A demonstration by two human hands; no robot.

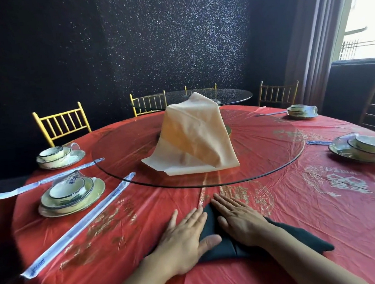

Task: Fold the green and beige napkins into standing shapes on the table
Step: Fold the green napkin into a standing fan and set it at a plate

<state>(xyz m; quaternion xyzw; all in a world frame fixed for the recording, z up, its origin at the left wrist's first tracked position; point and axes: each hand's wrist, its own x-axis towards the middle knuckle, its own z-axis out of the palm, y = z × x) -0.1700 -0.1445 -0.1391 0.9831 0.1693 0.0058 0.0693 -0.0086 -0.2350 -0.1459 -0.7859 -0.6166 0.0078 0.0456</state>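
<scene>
Near the table's front edge, the straight fingers of the left hand and of the right hand lie flat. They grip nothing and press the green napkin against the red tablecloth. The fingertips converge toward the cloth's far point. The napkin is folded into a low triangle, its right corner reaching out past the right wrist.

Judgement: the fabric is light and soft. It is likely to slide on the slick plastic cover and to spring open unless the creases are pressed hard. It is best taken at a corner or along a folded edge.

Farther off, the beige napkin stands tent-like at the centre of the glass turntable, draped over something hidden.

Containers: four settings are noted. The near left place setting, like the others, is a bowl stacked on plates under clear wrap. No contents are visible in the bowls. Sleeved chopsticks lie just beside it.
</scene>
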